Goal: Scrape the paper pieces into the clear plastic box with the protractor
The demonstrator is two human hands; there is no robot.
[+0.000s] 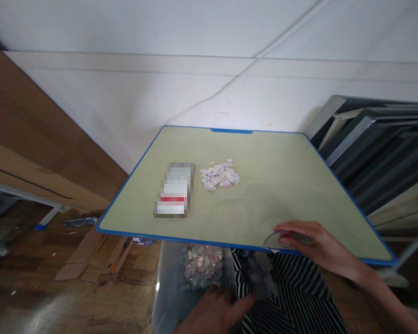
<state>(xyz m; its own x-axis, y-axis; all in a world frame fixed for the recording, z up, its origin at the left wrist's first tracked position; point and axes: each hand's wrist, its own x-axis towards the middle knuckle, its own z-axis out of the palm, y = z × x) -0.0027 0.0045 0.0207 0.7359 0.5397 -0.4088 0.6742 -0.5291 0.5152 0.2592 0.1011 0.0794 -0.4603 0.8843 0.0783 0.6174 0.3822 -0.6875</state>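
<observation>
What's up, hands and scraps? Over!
Right hand gripping clear curved piece. Left hand by bin, grip unclear. Scraps heaped on table. Phone-like slab beside them.

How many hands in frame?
2. Right hand at the near edge of the pale-green, blue-rimmed table, holding a translucent curved piece; left hand over the translucent plastic bin below, partly out of frame.

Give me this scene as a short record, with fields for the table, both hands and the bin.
Table: pale green, blue rim
On it: pile of pale paper-like scraps, pixelated slab to their left
Right-hand grip: holds clear curved piece at table's near edge
Clear bin: below that edge, containing small pieces
Left-hand grip: low, at the bin; contents unclear
</observation>
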